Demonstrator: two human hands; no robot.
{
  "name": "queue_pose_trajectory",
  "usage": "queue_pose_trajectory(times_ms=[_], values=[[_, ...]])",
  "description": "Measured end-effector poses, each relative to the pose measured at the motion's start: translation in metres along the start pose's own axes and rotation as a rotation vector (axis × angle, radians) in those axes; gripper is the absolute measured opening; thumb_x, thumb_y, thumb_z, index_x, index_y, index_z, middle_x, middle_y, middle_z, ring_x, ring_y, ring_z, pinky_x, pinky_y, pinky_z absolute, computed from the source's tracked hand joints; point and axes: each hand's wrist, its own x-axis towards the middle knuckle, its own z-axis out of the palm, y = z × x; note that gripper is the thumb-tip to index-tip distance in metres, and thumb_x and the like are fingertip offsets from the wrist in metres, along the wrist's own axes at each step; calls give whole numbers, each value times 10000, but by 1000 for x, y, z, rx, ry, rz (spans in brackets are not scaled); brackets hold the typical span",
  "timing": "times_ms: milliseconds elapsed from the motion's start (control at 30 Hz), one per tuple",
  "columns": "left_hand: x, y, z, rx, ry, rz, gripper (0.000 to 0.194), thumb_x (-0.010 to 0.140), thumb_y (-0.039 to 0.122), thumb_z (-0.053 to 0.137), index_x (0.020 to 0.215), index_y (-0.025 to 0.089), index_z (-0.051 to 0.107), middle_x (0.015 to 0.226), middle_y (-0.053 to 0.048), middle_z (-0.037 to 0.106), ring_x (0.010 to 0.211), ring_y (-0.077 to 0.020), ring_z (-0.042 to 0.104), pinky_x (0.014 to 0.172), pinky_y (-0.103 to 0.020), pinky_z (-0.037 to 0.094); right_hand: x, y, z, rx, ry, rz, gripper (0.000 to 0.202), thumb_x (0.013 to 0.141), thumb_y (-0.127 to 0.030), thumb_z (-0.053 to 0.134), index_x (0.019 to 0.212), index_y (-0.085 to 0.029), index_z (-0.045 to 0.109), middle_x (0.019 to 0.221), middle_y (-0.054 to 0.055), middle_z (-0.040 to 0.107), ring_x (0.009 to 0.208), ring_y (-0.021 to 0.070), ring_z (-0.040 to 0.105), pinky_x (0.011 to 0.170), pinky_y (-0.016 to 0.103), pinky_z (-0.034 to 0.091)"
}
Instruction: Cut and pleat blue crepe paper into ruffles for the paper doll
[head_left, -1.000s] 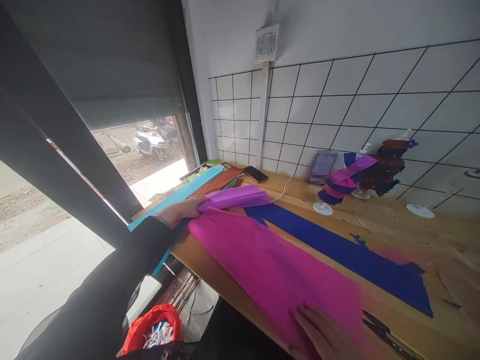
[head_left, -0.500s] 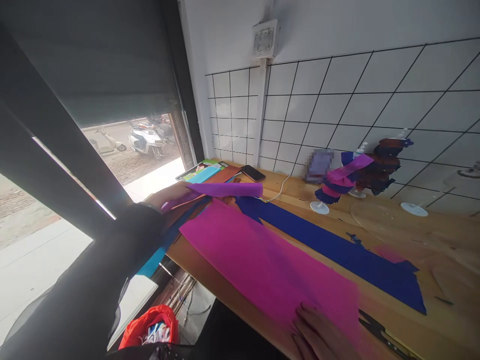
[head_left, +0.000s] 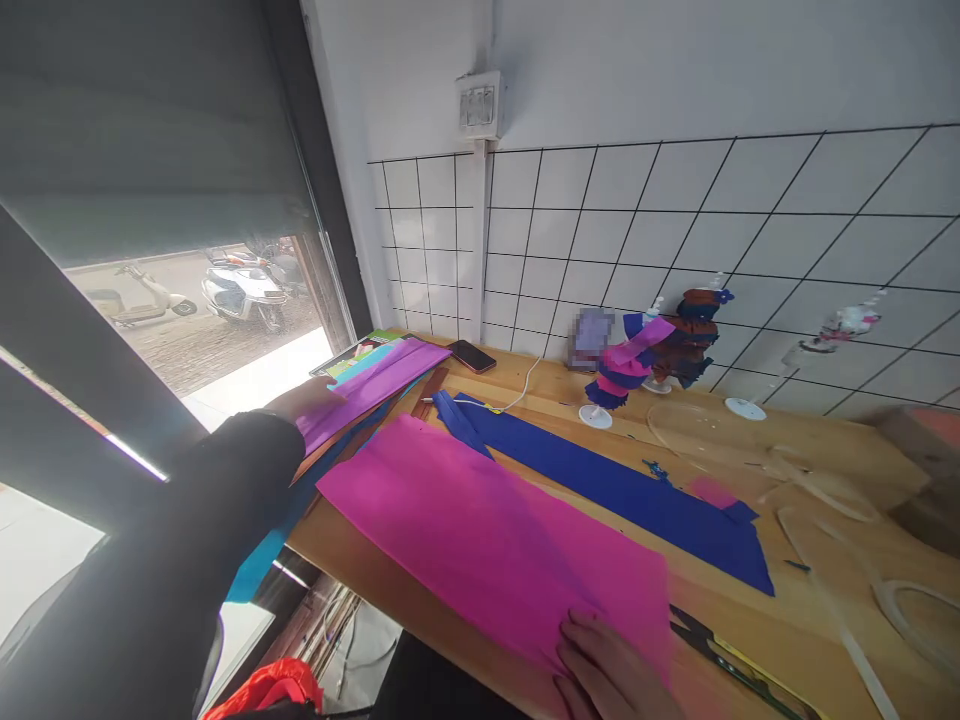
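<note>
A large pink sheet lies flat across the wooden table. On its near right corner my right hand rests with fingers spread. My left hand is at the table's left end, at the edge of a purple sheet; its fingers are mostly hidden. Under the purple sheet show a light blue piece and a green printed packet. Behind the pink sheet stretches a dark blue strip. Scissors lie just right of my right hand.
A phone with a white cable lies near the wall. Two ruffled fabric pieces on stands are at the back, beside a blurred card. Clear ribbon curls at the right. A red bag is below the table.
The purple sheet has come down from the air onto the pile at the left end, and my left hand has lowered with it. My right hand stays on the pink sheet. The view has shifted right.
</note>
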Motion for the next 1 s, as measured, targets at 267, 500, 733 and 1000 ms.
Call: queue_pose_trajectory(times_ms=[267, 500, 733, 1000], values=[[-39, 58, 44, 73, 129, 321, 514, 739, 458, 485, 1201, 237, 439, 1242, -40, 470, 1149, -248, 404, 974, -342, 289, 5, -2, -6, 8, -54, 10, 158, 773, -254, 556, 842, -180, 676, 797, 66, 699, 786, 180, 660, 713, 240, 547], [-104, 104, 85, 76, 45, 702, 447, 771, 500, 455, 1074, 190, 565, 1040, -84, 573, 1028, -243, 475, 908, -388, 345, 1, -9, -10, -3, -204, 72, 219, 812, -274, 492, 897, -180, 670, 900, 64, 685, 862, 188, 639, 764, 267, 536], [-169, 105, 96, -108, 218, 695, 341, 825, 417, 427, 1047, 199, 567, 962, -68, 610, 930, -198, 522, 832, -348, 396, -8, 15, -27, 136, -424, 258, 284, 828, -319, 467, 1055, -226, 609, 1108, 57, 608, 1016, 184, 571, 820, 270, 510], [-223, 79, 110, -90, 249, 145, 480, 827, 490, 341, 1194, 194, 433, 645, -15, 590, 640, -174, 583, 562, -269, 404, 7, 99, -31, 52, -473, 544, 379, 830, -442, 383, 1009, -208, 620, 1086, 75, 605, 1015, 227, 549, 889, 410, 444]])
